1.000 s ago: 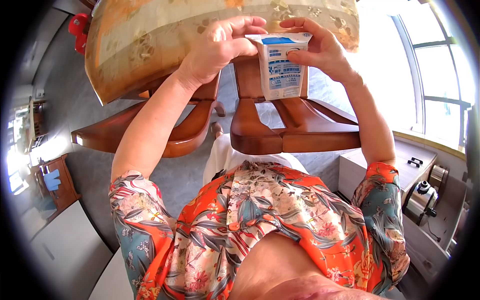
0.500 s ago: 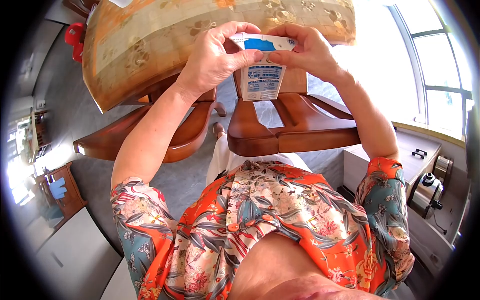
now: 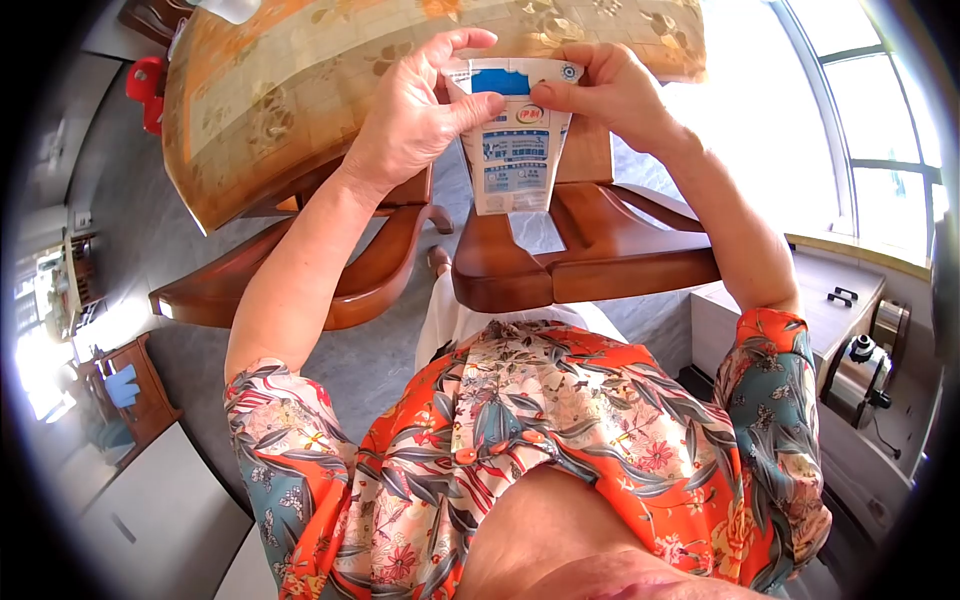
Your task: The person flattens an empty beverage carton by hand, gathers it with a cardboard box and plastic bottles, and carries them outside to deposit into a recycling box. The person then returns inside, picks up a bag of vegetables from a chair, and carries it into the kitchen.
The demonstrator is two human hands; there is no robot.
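Observation:
A white and blue printed carton [image 3: 516, 150] hangs upright between my hands, in front of the table edge and above a chair seat. My left hand [image 3: 422, 112] grips its upper left corner, with the thumb on the front face and the index finger raised. My right hand [image 3: 612, 98] pinches the upper right corner, thumb on the front and fingers behind. The carton's top edge is flattened and wide, with a blue patch below it. Its back is hidden.
A table with a patterned cover [image 3: 290, 110] lies beyond my hands. Two brown wooden chairs [image 3: 630, 272] stand between it and me. A low cabinet [image 3: 790, 310] and a metal device [image 3: 856, 378] are at the right, below a window. A red object [image 3: 146, 92] is at the far left.
The carton has moved left and turned its printed front more squarely to me. Both thumbs now press its front near the top; the right hand has shifted to its upper right corner.

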